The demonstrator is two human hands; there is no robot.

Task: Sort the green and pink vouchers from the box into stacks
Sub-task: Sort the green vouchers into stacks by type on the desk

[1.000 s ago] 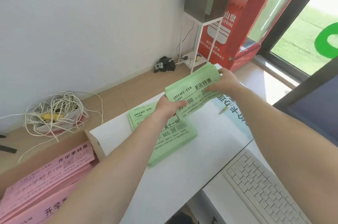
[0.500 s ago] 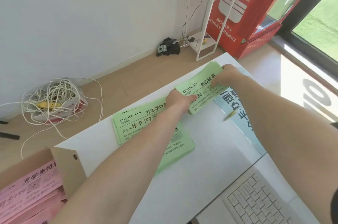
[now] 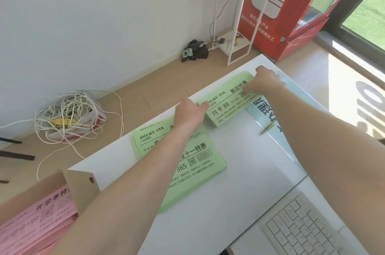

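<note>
A thick stack of green vouchers lies along the far edge of the white table. My left hand grips its left end, thumb on top. My right hand grips its right end, fingers curled over the far corner. Two more green voucher stacks lie side by side nearer to me, partly hidden under my left forearm. Pink vouchers fill the cardboard box at the lower left.
A white keyboard sits at the near right. A pale blue sheet with a pen on it lies by the right table edge. On the floor beyond are a cable tangle and a white stand.
Both hands have brought the green stack down from the air and away from me, onto the table at its far edge. The view has tilted downward.
</note>
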